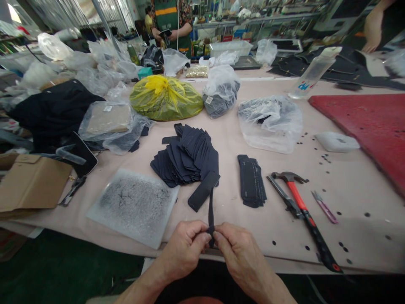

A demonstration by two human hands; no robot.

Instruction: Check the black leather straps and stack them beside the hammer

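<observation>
- what is the person holding?
- a narrow dark strip point(211, 211), nearly black with a navy cast, matte and smooth-edged. its far stretch looks flat; at the fingers it is bunched or folded, and which of the two can't be told.
- and the hands?
- the left hand point(186, 245) has thumb and forefinger pinched on the strip from one side, and the right hand point(238, 247) pinches it from the other, the fingertips almost meeting.
- where is it, then?
- at the near edge of the table point(228, 190), right before the person's body.
- which way does it point?
- its long axis runs away from the person, about square to that edge. the far end reaches a loose dark rectangular piece point(202, 192) by the fanned pile of dark pieces point(186, 158); a short tail shows below the fingers, toward the person.
- anything beside it?
- a scuffed translucent board point(136, 207) on the left; on the right, a neater stack of dark pieces point(252, 181), then a claw hammer point(311, 226).
</observation>
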